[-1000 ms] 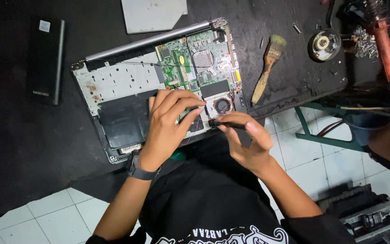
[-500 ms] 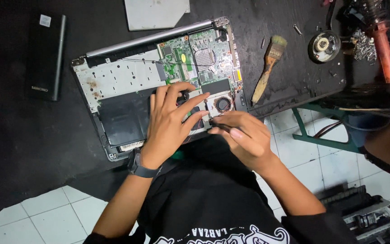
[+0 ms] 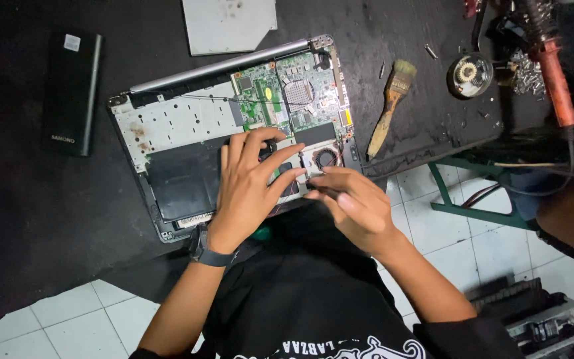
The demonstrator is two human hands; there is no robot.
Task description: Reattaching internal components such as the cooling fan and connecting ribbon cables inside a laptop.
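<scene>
Left hand (image 3: 250,189) lies flat, fingers spread, on the opened laptop (image 3: 234,133), which extends from it toward 11 o'clock. Right hand (image 3: 353,206), at its 3 o'clock, is closed around a dark slender tool (image 3: 320,191), tip just below the cooling fan (image 3: 325,158). Paintbrush (image 3: 388,110) lies at 1 o'clock, apart from the laptop.

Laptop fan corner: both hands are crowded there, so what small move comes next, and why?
Probably keep the left hand pressed flat on the opened laptop and turn the thin dark tool in the right hand where its tip sits, just below the fan. The tip is already at the board's edge, and the spread fingers look set to steady the chassis. The tip itself is too small to make out.
</scene>
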